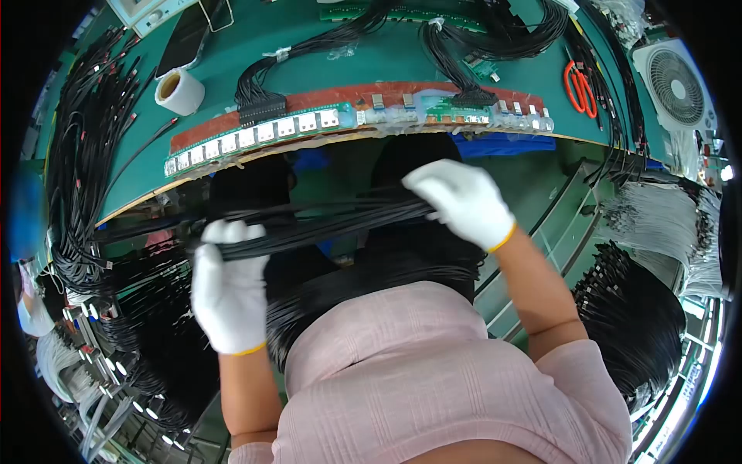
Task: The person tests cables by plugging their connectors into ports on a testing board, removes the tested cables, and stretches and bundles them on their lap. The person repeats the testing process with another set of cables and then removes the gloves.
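Observation:
A bundle of thin black cables stretches between my two gloved hands, in front of the table edge and above my lap. My left hand, in a white glove, has its fingers curled around the left part of the bundle. On the other side, my right hand, also white-gloved, is closed on the bundle's right end with the fingers pointing left. More black cables lie across my lap. The cable ends inside the right hand are hidden.
Along the front edge of the green table runs a strip of circuit boards with white connectors. Red-handled scissors, a tape roll and a small fan stand around it. Cable bundles hang at left; another hangs right.

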Motion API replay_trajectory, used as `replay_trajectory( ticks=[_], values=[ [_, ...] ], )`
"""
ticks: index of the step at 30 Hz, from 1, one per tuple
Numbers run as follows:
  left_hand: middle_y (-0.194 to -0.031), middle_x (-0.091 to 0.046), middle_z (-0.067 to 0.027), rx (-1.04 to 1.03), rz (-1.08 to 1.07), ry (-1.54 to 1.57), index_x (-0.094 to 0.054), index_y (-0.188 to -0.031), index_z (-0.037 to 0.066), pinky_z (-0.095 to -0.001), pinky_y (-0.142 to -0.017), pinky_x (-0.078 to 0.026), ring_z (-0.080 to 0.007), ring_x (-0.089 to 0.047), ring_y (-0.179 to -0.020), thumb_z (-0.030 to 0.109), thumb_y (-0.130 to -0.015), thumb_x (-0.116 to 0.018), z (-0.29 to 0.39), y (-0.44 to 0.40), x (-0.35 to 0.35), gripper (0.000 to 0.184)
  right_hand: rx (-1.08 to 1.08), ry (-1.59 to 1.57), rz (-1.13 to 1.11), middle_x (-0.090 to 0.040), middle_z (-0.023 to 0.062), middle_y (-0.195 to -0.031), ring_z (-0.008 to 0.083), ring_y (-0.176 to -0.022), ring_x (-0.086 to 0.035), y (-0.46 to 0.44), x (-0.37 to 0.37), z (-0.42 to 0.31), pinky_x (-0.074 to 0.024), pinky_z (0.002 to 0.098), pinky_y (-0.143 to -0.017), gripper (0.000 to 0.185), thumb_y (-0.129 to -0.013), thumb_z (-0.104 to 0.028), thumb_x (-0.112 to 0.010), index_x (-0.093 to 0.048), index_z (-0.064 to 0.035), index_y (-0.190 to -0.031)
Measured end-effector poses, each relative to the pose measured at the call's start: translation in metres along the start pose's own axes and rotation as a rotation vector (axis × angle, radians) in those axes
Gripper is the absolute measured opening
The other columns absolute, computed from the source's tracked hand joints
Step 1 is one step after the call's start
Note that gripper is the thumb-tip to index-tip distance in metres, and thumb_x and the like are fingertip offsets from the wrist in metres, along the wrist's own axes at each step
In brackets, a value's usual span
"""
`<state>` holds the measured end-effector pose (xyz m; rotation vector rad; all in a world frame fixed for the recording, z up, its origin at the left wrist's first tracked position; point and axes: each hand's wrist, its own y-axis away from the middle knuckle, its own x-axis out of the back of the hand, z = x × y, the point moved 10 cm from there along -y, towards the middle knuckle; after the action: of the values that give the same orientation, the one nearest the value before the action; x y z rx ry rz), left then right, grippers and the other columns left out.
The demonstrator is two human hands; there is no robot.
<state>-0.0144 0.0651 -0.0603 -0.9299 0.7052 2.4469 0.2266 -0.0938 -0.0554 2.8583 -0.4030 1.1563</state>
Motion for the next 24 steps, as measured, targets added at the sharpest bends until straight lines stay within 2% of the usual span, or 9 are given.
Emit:
replay_trajectory(
  ticks=[3,4,7,9,17,19,22,23,24],
  values=[
    [-0.113,-0.059,-0.0103,-0.205,-0.174,0.002,-0.047,-0.123,-0.001,-0.0423,-0.095,-0.049,-0.0253,-0.058,-0.106,0.021,-0.101,-0.046,0.062,0.002,-0.005,0.031,-0.147,0.15,0.055,-0.064,0.0105,-0.099,0.0221,-0.082,-0.065,0.029,0.049,0.036,-0.0566,0.0292,-0.06,0.022,-0.079,-0.002,-0.056,-0.064,-0.0065,-0.099],
    [-0.111,-0.059,-0.0097,-0.254,-0.173,-0.045,-0.046,-0.123,-0.001,-0.0417,-0.096,-0.048,-0.0247,-0.058,-0.106,0.021,-0.102,-0.046,0.082,0.003,-0.004,0.03,0.069,0.429,0.115,-0.065,0.0079,-0.095,0.0202,-0.078,-0.063,0.038,0.062,0.034,-0.0547,0.0289,-0.057,0.02,-0.08,-0.005,-0.056,-0.065,-0.0068,-0.098],
    [-0.103,-0.056,-0.008,-0.339,-0.149,-0.126,-0.046,-0.119,0.0,-0.0404,-0.091,-0.047,-0.0239,-0.054,-0.098,0.021,-0.102,-0.044,0.118,0.008,-0.006,0.027,-0.725,-0.169,0.384,-0.062,0.0027,-0.08,0.0091,-0.069,-0.056,0.088,0.102,0.101,-0.0459,0.0218,-0.05,0.016,-0.085,-0.011,-0.058,-0.07,-0.0045,-0.095],
    [-0.103,-0.055,-0.0075,-0.409,0.023,-0.234,-0.045,-0.12,-0.001,-0.0392,-0.091,-0.046,-0.0235,-0.053,-0.098,0.021,-0.102,-0.044,0.13,0.02,-0.001,0.028,-0.797,-0.303,0.554,-0.057,0.0007,-0.07,0.0062,-0.067,-0.055,0.111,0.112,0.11,-0.0417,0.0204,-0.048,0.017,-0.087,-0.012,-0.057,-0.071,-0.0017,-0.091],
    [-0.102,-0.052,-0.0086,-0.487,-0.156,-0.296,-0.042,-0.123,-0.002,-0.0377,-0.09,-0.047,-0.0226,-0.052,-0.096,0.022,-0.103,-0.04,0.17,0.021,-0.025,0.031,-0.408,0.014,0.552,-0.07,0.0067,-0.089,0.0102,-0.069,-0.058,0.111,0.127,0.049,-0.0472,0.024,-0.065,0.019,-0.091,-0.007,-0.054,-0.07,0.0012,-0.098],
    [-0.099,-0.051,-0.0089,-0.256,-0.262,0.054,-0.044,-0.119,0.001,-0.0351,-0.086,-0.049,-0.0188,-0.053,-0.094,0.025,-0.103,-0.042,0.125,0.009,-0.029,0.029,-0.422,-0.026,0.639,-0.07,0.0069,-0.089,0.011,-0.068,-0.059,0.119,0.127,0.057,-0.048,0.0247,-0.066,0.018,-0.089,-0.004,-0.055,-0.069,0.0013,-0.1],
    [-0.104,-0.059,-0.0081,-0.009,-0.087,0.185,-0.05,-0.121,0.002,-0.0357,-0.092,-0.05,-0.0187,-0.058,-0.096,0.026,-0.101,-0.047,0.025,-0.003,-0.023,0.031,-0.523,0.143,0.639,-0.069,0.0105,-0.085,0.0171,-0.074,-0.065,0.117,0.111,0.085,-0.0503,0.0287,-0.07,0.017,-0.088,-0.004,-0.06,-0.068,-0.0004,-0.102],
    [-0.108,-0.06,-0.0074,0.034,-0.011,0.24,-0.05,-0.121,0.003,-0.0374,-0.096,-0.049,-0.0197,-0.059,-0.101,0.024,-0.101,-0.048,0.002,-0.001,-0.022,0.029,-0.428,0.465,0.646,-0.069,0.0136,-0.087,0.0202,-0.082,-0.067,0.107,0.106,0.065,-0.0515,0.0321,-0.075,0.017,-0.087,-0.006,-0.063,-0.068,-0.0012,-0.103],
    [-0.113,-0.061,-0.0079,0.05,-0.028,0.317,-0.051,-0.12,0.004,-0.0413,-0.101,-0.046,-0.0223,-0.058,-0.107,0.021,-0.101,-0.047,-0.013,0.0,-0.029,0.026,-0.36,0.361,0.635,-0.069,0.0135,-0.091,0.0209,-0.085,-0.067,0.099,0.096,0.048,-0.0516,0.0328,-0.077,0.018,-0.086,-0.006,-0.064,-0.068,-0.0014,-0.103]
  ],
)
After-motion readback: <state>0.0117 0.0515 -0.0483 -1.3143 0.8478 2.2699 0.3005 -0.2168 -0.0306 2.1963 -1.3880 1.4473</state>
